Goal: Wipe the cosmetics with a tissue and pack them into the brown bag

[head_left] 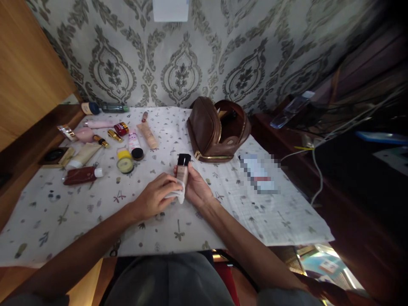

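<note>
A foundation bottle (pixel 182 173) with a black cap stands nearly upright in my right hand (pixel 198 187), whose fingers wrap round it. My left hand (pixel 159 191) pinches a white wipe (pixel 177 192) and presses it against the bottle's lower part. The wipe hides the bottle's base. Just beyond my hands sits a brown cosmetic bag (pixel 205 131) with its zipped top gaping; its dark inside shows little. To the left lies a yellow-lidded jar (pixel 124 161), with a beige tube (pixel 147 135) farther back.
Several cosmetics lie on the left, among them a dark red bottle (pixel 79 175) and a pink tube (pixel 100 123). A pixelated flat object (pixel 259 174) lies right on the patterned cloth (pixel 178 225). Past the table's right edge are a clear bottle (pixel 291 110) and white cables (pixel 318 170).
</note>
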The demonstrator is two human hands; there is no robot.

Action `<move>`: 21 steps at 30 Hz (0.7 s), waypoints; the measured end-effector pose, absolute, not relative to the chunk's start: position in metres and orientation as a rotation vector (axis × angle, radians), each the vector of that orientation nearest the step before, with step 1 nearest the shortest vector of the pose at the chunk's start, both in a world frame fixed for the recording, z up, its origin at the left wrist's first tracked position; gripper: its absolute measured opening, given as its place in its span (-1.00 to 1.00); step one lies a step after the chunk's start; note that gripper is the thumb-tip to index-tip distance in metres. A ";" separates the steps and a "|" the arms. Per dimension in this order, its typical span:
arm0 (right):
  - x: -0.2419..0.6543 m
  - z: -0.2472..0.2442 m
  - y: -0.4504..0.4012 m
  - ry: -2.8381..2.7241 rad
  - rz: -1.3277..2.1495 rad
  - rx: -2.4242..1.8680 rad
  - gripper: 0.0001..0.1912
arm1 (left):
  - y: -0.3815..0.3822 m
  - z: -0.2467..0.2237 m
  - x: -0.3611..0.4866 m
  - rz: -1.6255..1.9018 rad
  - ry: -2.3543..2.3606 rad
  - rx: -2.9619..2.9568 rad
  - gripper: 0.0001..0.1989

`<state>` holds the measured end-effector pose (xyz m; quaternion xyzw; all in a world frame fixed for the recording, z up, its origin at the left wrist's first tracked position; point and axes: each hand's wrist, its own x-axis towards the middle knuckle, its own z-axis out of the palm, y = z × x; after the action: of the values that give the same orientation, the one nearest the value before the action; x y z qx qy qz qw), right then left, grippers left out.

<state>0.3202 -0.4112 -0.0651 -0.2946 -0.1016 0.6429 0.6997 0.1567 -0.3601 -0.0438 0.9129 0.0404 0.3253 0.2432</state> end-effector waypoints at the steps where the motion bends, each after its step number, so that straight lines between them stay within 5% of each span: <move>1: 0.323 -0.065 -0.411 -0.201 1.451 -0.641 -0.76 | -0.361 -0.044 0.157 0.875 0.097 2.510 -0.76; 14: 0.299 -0.069 -0.419 -0.835 1.254 -0.885 -0.53 | -0.352 -0.032 0.147 1.266 0.519 2.414 -0.83; 21: 0.305 -0.062 -0.425 -1.048 1.232 -0.924 -0.49 | -0.345 -0.018 0.145 0.836 0.879 1.783 -0.79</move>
<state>0.3052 -0.4252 -0.0623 -0.3981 -0.4514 0.5308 0.5967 0.1453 -0.3449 -0.0179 0.7285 0.3591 0.3416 0.4729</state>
